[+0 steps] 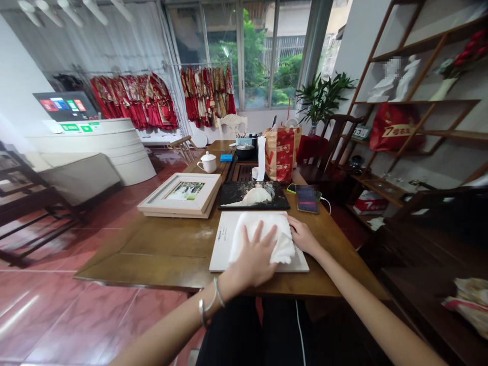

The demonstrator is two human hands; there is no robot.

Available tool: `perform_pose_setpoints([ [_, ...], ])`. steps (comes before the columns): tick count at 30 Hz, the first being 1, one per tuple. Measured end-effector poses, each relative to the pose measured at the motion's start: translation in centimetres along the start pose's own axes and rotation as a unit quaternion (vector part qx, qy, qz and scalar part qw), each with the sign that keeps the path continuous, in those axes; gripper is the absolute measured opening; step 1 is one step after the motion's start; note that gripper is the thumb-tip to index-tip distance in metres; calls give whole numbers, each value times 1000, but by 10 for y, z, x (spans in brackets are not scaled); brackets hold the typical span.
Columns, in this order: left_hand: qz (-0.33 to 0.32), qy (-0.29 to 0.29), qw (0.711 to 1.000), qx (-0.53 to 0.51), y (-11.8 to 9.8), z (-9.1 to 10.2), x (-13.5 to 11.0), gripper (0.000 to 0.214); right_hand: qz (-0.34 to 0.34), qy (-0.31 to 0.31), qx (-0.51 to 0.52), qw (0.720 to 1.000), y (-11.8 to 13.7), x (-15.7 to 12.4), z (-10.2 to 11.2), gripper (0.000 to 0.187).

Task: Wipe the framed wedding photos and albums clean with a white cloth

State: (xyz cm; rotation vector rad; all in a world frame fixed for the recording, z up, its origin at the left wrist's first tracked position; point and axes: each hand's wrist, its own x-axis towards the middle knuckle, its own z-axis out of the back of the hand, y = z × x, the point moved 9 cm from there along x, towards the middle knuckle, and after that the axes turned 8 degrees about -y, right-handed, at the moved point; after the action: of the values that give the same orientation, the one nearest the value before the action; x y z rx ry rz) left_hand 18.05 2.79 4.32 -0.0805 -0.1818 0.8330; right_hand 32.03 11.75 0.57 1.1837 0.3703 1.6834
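A white rectangular board with small dark print along its left side lies flat near the table's front edge. Over much of it is spread a white cloth. My left hand, with bracelets on the wrist, presses palm down on the cloth, fingers apart. At the board's upper right edge, my right hand holds the side with its fingers bent over the rim, touching the cloth's corner; its thumb is hidden. Just behind the board rests a dark panel with a pale rounded shape on it.
Light wooden picture frames are stacked on the left of the table. Phones with a cable lie at the right. Farther back stand a lidded white cup, a blue box and a red-and-brown paper bag.
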Motion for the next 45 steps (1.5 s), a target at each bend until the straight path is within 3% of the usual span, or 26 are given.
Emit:
perform_pose_setpoints([
  [4,-44,24,999,-12,-26,2,-50,66,-6,0,0,1000,1,-1,0,40],
  [8,-23,49,998,-24,-15,9,-75,65,-14,-2,-2,1000,0,-1,-1,40],
  [11,8,22,1000,-18,10,16,-65,59,-15,-4,-1,1000,-1,-1,-1,40],
  [17,130,-33,989,57,76,16,-17,52,-11,-8,1,1000,-2,0,-1,40],
  [20,157,-39,984,74,91,12,-2,50,-10,-7,0,1000,-2,0,-1,40],
  [24,141,-50,986,74,80,7,-14,49,-13,-7,-1,1000,-2,0,-2,40],
  [30,91,-56,993,47,23,4,-69,63,-16,-6,3,1000,-1,0,-2,40],
  [33,76,-43,996,27,8,4,-77,65,-15,-6,5,1000,0,0,-1,40],
  [36,89,-34,995,27,21,5,-62,58,-13,-6,4,1000,-1,0,-1,40],
  [42,153,-42,985,72,84,10,-3,55,-15,-12,4,1000,-4,0,-1,40],
  [45,160,-45,983,74,98,8,18,54,-16,-15,5,1000,-6,0,-2,39],
])
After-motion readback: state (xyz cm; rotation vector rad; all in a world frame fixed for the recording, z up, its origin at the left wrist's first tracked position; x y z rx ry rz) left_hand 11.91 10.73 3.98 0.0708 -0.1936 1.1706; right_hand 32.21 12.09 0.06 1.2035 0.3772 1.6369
